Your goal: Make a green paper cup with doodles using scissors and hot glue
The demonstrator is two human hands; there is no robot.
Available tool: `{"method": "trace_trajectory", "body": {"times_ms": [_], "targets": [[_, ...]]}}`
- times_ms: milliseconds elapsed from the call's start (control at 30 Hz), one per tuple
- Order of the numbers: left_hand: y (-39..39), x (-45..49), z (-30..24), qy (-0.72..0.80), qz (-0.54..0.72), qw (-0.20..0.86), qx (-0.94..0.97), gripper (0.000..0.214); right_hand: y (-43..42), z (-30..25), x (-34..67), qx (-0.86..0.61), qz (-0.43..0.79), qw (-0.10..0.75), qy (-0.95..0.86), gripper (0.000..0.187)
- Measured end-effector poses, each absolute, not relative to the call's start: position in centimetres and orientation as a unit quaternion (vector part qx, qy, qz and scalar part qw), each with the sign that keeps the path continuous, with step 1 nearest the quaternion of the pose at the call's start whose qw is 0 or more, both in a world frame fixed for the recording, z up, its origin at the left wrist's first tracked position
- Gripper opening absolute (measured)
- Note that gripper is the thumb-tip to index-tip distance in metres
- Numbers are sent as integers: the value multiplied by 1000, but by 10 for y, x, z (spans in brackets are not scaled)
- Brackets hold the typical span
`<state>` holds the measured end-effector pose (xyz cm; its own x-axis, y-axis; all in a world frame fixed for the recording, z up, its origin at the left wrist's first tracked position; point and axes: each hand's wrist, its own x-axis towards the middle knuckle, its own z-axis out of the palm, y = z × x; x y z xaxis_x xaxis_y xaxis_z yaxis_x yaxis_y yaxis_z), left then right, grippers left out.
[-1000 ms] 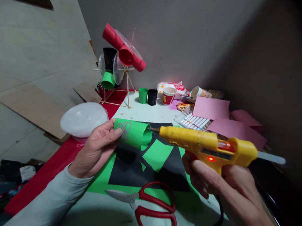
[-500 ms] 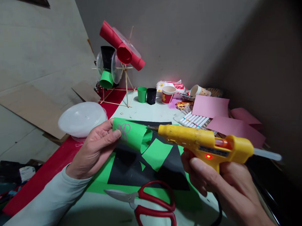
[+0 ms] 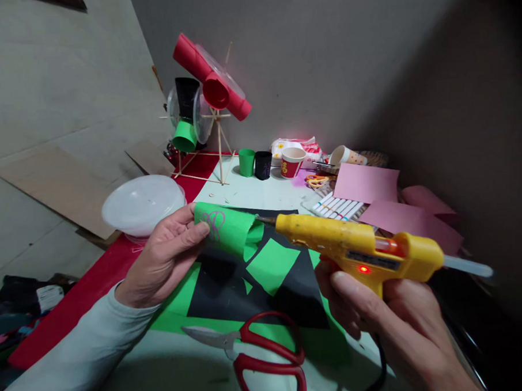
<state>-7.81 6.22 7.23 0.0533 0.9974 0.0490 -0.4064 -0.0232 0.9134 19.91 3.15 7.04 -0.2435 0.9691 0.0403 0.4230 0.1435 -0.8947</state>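
Observation:
My left hand (image 3: 172, 251) pinches the left end of a green paper cup (image 3: 228, 231), which lies on its side in the air with a purple drawing on it. The cup's right end has a folded, uneven edge. In my right hand (image 3: 378, 311) is a yellow glue gun (image 3: 332, 233), its red light lit and a clear glue stick poking out the back. Its nozzle points left and is at the cup's folded end; whether it touches I cannot tell. Below lie a black sheet (image 3: 217, 295), a cut green paper piece (image 3: 273, 265) and red-handled scissors (image 3: 267, 345).
A stick frame (image 3: 220, 151) with red paper tubes (image 3: 215, 92) stands at the back left. Near it are a white plastic bowl (image 3: 142, 203), a green cup (image 3: 246, 162), a black cup (image 3: 263, 165) and a red paper cup (image 3: 292, 162). Markers (image 3: 337, 206) and pink sheets (image 3: 366, 182) lie to the right.
The glue gun has shifted slightly right. The green cup's right end has turned a little, showing more of its folded edge near the nozzle. Both hands keep their grip.

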Motion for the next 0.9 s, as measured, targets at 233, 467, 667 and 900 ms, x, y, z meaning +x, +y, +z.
{"method": "trace_trajectory", "body": {"times_ms": [233,467,667,900], "targets": [[64,-79,69,344,584,601,424,12,32,72,200,-500,364,382,-687,44],[64,-80,67,339,585,606,419,13,28,76,194,-505,367,393,-675,44],[64,-80,68,353,580,598,426,13,25,77,190,-520,366,400,-660,48],[65,-78,70,354,583,586,438,8,24,59,204,-514,392,377,-663,43]]}}
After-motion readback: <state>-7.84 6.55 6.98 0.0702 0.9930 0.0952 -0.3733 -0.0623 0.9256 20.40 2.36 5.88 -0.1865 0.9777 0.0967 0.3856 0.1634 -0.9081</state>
